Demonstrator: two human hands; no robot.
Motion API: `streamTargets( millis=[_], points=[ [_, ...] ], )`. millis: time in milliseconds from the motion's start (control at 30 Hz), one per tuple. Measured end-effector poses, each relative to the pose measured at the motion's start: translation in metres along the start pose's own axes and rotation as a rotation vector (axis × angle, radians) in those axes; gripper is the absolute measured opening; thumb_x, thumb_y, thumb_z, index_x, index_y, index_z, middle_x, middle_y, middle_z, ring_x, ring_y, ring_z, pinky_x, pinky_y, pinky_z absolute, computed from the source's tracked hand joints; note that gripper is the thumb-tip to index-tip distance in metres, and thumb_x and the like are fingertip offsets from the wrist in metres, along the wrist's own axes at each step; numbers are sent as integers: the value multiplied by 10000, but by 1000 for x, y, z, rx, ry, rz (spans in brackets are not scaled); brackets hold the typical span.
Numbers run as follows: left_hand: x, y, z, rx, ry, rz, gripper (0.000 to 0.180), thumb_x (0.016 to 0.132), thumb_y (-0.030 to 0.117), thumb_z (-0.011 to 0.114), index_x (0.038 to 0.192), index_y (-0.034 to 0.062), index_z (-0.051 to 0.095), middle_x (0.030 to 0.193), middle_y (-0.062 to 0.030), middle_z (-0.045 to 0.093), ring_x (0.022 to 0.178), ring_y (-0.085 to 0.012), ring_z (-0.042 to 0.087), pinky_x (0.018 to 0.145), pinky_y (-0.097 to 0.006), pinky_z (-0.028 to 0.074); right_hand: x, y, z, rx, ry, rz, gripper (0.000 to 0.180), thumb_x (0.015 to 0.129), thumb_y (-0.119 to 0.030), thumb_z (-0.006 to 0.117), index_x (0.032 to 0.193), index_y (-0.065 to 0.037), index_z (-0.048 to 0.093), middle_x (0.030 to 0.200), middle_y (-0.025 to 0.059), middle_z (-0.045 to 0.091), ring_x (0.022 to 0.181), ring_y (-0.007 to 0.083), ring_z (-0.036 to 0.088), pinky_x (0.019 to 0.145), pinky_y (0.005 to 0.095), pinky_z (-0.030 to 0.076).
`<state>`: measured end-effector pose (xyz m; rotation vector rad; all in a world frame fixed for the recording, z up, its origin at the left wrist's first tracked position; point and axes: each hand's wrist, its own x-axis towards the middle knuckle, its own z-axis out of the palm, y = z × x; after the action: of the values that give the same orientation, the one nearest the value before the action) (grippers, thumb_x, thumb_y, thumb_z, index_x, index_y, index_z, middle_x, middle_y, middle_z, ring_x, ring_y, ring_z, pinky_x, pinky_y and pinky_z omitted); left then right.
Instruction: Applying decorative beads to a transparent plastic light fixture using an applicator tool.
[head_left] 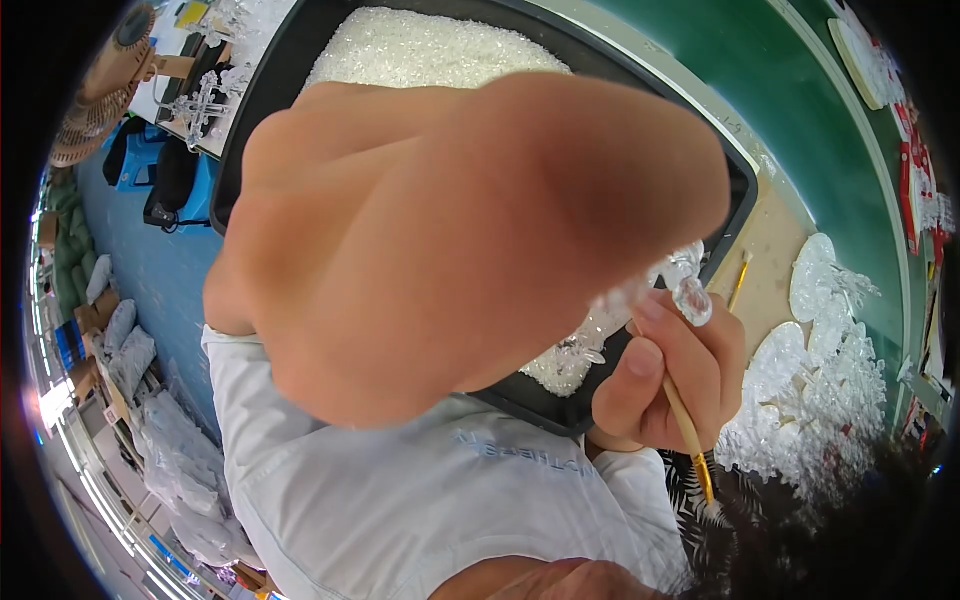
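My left hand (450, 230) looms large and blurred across the middle, its back toward me and its fingers bent. A clear crystal-like piece (690, 290) with a rounded drop shape comes out from under its right edge, between my two hands. The left fingertips are hidden. My right hand (690, 370) is beside it, fingers closed round a thin paintbrush (683, 412) with a gold metal collar, bristles pointing down. Its index finger lies against or just beneath the crystal piece. Under both hands is a black tray (745, 200) holding glittering clear granules (430, 45).
Right of the tray, clear ornaments (810, 380) are heaped near another brush (740, 280) on a tan board. A green surface (700, 50) curves behind. At far left are a fan (110, 90), clear cross-shaped ornaments (205, 105), blue stools (140, 160) and plastic-wrapped bundles (185, 480).
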<state>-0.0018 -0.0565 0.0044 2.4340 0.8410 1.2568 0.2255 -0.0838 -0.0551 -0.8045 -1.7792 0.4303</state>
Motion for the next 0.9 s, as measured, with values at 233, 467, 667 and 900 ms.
streamTargets(
  millis=[233, 467, 667, 900],
  points=[
    [11, 17, 4, 100, 41, -90, 280, 818, -122, 612, 1093, -112, 562, 855, -235, 671, 623, -192, 628, 535, -280, 509, 3, 1, 6, -27, -2, -59, 218, 902, -127, 614, 899, 79, 684, 849, 214, 673, 705, 274, 647, 657, 331, 534],
    [19, 24, -13, 80, -187, -225, 269, 821, -104, 618, 1086, -87, 572, 849, -229, 668, 626, -208, 635, 551, -305, 525, 1, 0, -2, -14, 6, -87, 210, 912, -120, 604, 944, 69, 687, 867, 223, 679, 711, 279, 647, 669, 334, 540],
    [14, 23, -12, 140, -144, -171, 263, 795, -102, 628, 1052, -80, 577, 844, -213, 669, 671, -246, 667, 582, -321, 543, -4, -3, 6, -57, 37, -74, 215, 907, -120, 600, 918, 78, 683, 857, 226, 675, 705, 286, 649, 640, 337, 540],
    [17, 17, -18, 61, -212, -109, 303, 739, -137, 637, 1033, -91, 578, 844, -202, 668, 747, -308, 699, 653, -361, 567, -2, 2, 9, -25, 72, -110, 222, 897, -123, 614, 922, 85, 688, 891, 249, 679, 721, 293, 659, 643, 331, 541]
  ],
)
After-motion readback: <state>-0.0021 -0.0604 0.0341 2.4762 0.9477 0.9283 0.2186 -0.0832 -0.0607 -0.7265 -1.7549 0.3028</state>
